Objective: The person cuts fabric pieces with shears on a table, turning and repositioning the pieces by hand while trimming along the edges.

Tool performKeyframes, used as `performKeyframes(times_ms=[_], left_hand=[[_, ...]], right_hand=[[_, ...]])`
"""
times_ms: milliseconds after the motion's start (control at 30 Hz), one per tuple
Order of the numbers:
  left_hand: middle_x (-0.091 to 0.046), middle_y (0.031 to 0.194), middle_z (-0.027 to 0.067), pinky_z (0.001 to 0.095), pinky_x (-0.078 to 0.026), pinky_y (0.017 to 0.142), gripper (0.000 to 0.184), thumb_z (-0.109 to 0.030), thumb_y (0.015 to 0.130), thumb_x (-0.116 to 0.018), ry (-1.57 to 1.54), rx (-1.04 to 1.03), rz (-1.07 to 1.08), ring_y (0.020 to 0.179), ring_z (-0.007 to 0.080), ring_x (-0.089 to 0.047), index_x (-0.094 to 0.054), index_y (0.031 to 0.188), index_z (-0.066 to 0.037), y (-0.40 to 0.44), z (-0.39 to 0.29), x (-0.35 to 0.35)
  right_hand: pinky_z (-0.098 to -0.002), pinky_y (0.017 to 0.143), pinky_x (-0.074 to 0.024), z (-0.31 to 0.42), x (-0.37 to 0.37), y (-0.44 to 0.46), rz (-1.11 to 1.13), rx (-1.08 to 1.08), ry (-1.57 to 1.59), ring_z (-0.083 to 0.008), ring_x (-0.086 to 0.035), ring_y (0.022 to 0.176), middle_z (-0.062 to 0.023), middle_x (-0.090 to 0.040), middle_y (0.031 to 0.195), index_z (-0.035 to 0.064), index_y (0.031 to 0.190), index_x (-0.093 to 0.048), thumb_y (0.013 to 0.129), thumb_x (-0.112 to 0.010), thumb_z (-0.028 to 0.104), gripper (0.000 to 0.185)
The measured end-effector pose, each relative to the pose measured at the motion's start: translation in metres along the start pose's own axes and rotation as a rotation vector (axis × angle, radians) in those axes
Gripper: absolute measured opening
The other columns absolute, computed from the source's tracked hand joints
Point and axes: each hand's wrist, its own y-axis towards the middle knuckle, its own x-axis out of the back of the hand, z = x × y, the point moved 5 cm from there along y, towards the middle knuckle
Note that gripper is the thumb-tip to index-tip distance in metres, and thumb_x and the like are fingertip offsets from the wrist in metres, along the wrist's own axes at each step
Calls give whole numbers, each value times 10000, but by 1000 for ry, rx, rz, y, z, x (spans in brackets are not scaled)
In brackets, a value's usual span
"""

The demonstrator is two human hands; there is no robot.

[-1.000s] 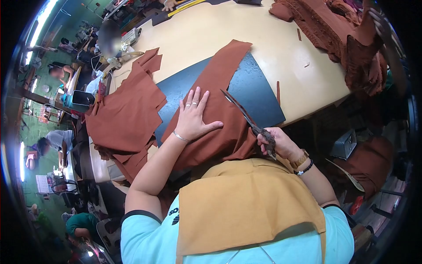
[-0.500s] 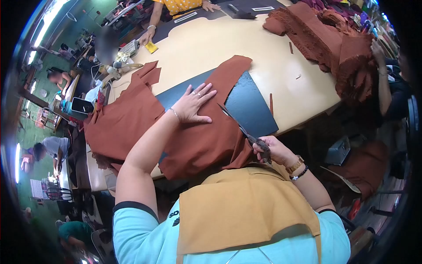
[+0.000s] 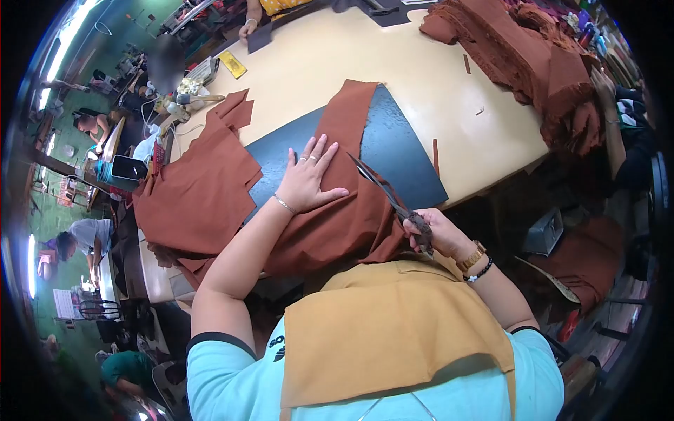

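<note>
Palm down, my left hand (image 3: 310,179) lies with spread fingers on a rust-brown piece of material (image 3: 344,126). That piece rests over a dark blue-grey board (image 3: 404,151) and hangs in folds toward my apron. To the right, my right hand (image 3: 439,234) is wrapped round the handles of large scissors (image 3: 385,186), which look wrapped in dark cloth. The blades point up and left, at the right side of the brown piece, close to my left hand. More brown pieces (image 3: 200,189) lie to the left of the board.
A brown pile (image 3: 523,59) covers the table's (image 3: 337,42) far right, beside a person's arm (image 3: 612,130). Another person's hand (image 3: 248,29) is at the far edge, near a yellow block (image 3: 233,64). Brushes (image 3: 200,99) lie at the left edge. Narrow brown strips (image 3: 436,157) lie on the right.
The brown piece's upper end has shifted left, showing more board on its right. My left hand now lies lower on it. At the far edge, the person's hand has left the yellow block.
</note>
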Motion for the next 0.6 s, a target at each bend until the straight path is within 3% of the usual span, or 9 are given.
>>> performKeyframes(times_ms=[267,400,500,600], left_hand=[[-180,1561,167,693,-157,1057,1010,-785,755,-486,-40,135,-81,1438,367,-162,-256,1498,-141,-9,-8,-7],[-179,1561,170,703,-158,1048,1026,-787,745,-499,-25,154,-89,1435,376,-168,-253,1499,-136,-13,-20,-5],[-145,1576,146,700,-153,1053,964,-736,794,-492,-26,213,-48,1447,357,-138,-216,1514,-157,-16,-29,-3],[-231,1551,136,711,-152,1045,831,-662,851,-486,-64,281,-152,1430,338,-201,-303,1483,-154,-19,-31,-11]], right_hand=[[-208,545,-490,-2,2,-3,2,32,-34,-61,-581,580,14,-588,704,66,844,-583,907,-650,304,255],[-197,545,-473,2,-2,-4,-24,11,0,-37,-565,588,50,-576,697,92,815,-595,899,-663,327,259],[-199,543,-475,0,-1,-2,-17,37,24,-38,-568,589,47,-576,693,92,823,-598,896,-669,326,256],[-199,543,-476,-2,0,-5,-28,42,14,-40,-570,588,44,-576,694,91,833,-601,892,-674,326,253]])
